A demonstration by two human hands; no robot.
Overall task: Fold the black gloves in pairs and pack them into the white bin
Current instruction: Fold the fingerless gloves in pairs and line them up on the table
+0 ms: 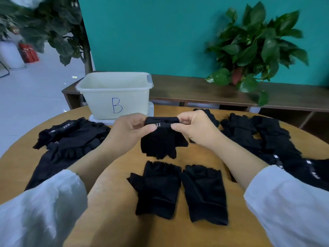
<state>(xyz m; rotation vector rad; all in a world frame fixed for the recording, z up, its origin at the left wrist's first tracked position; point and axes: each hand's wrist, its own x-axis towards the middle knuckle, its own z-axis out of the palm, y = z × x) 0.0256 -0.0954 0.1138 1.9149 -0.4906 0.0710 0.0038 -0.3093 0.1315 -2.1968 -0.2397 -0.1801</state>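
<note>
A black glove [162,139] is pinched at its cuff by the left hand [129,131] and the right hand [195,129], just in front of the white bin [114,93], while 2 gloves [178,191] are laid flat nearer than it.

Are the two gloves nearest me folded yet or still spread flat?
Spread flat. The two gloves lie side by side on the table, unfolded, cuffs toward you, untouched by the hands.
</note>
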